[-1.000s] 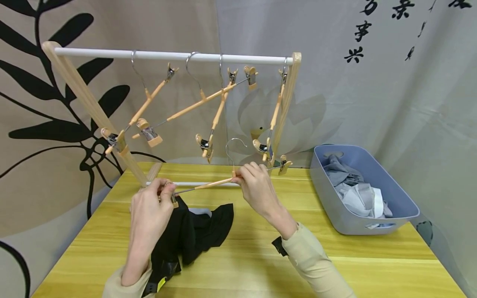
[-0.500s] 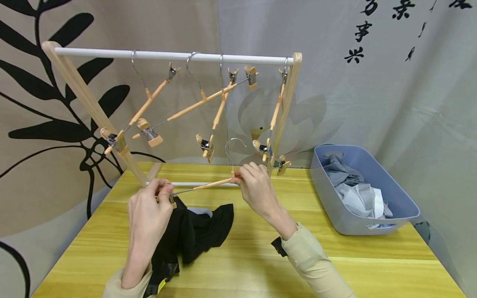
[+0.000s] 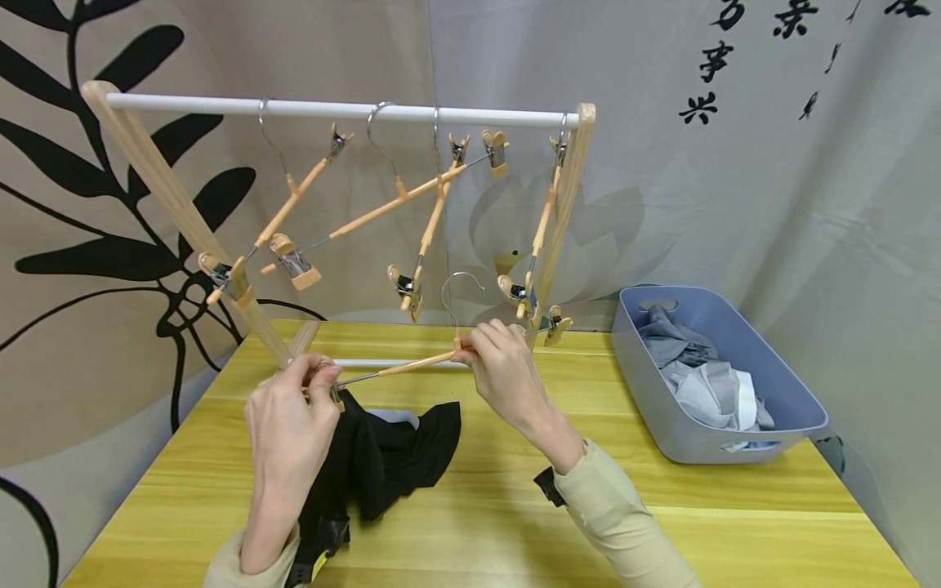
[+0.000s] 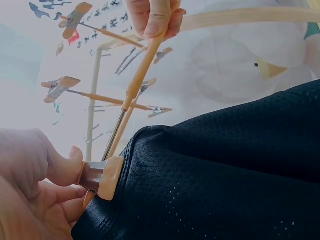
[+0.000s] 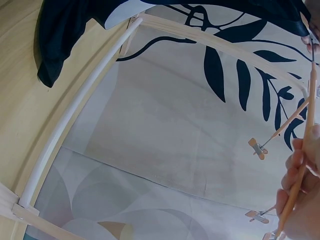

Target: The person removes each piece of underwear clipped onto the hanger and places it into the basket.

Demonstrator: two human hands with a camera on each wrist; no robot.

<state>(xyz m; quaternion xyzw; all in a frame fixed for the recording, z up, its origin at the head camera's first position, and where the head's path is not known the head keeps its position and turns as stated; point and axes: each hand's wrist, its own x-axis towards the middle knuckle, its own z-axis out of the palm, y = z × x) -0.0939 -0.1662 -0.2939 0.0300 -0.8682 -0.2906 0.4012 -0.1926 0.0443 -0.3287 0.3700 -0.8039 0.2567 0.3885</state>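
My left hand (image 3: 290,416) pinches one end clip (image 4: 107,182) of a clip hanger (image 3: 415,365). In the left wrist view, that clip's jaws are at the stitched edge of a black mesh garment (image 4: 200,170), with my thumb and fingers on its handles. The garment droops below my left hand in the head view, a patch of grey showing behind it. My right hand (image 3: 507,376) grips the wooden bar just right of the metal hook (image 3: 447,298). The hanger's other clip (image 3: 558,325) sticks out beyond my right hand and holds nothing.
Several clip hangers (image 3: 397,204) hang at angles from the white rail (image 3: 331,107) of a wooden rack behind my hands. On the right of the wooden table (image 3: 529,523) stands a blue-grey basket (image 3: 650,392) with grey and white clothes (image 3: 706,392) inside.
My left hand has shifted slightly left and down, the hanger moving slightly left with it. Both hands keep their hold, and the black garment hangs much as before.
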